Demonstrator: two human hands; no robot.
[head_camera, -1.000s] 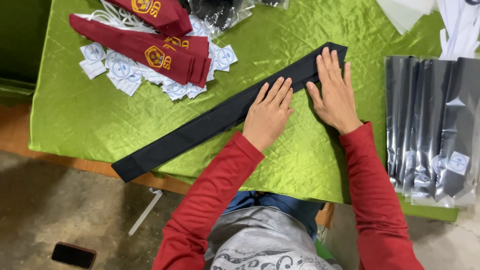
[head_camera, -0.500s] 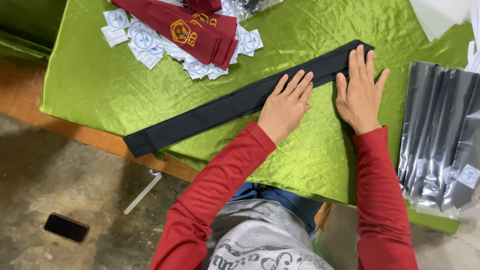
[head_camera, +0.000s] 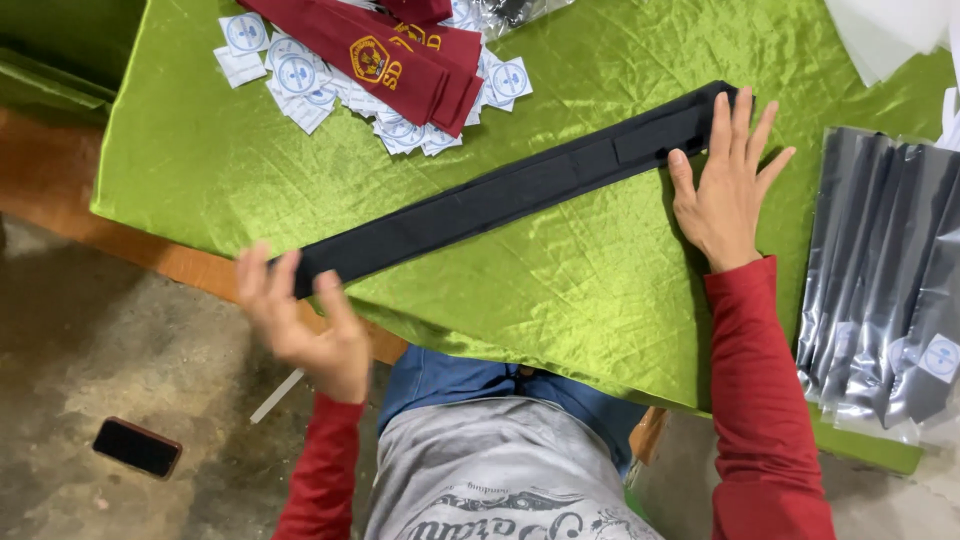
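A long black necktie (head_camera: 510, 190) lies diagonally across the shiny green tablecloth (head_camera: 560, 290). My right hand (head_camera: 725, 185) rests flat on the tie's wide end at the upper right, fingers spread. My left hand (head_camera: 300, 320) is at the tie's narrow end by the table's near-left edge, fingers apart; it looks blurred, and I cannot tell whether it touches the tie. Both arms wear red sleeves.
Dark red ties with a crest (head_camera: 385, 50) lie on a scatter of small white labels (head_camera: 300, 75) at the back left. Bagged ties in clear plastic (head_camera: 890, 280) are stacked at the right. A black phone (head_camera: 137, 447) and a white stick (head_camera: 277, 395) lie on the concrete floor.
My left hand has left the middle of the tie and slid down-left to its narrow end. My right hand stays on the wide end. The view has shifted.
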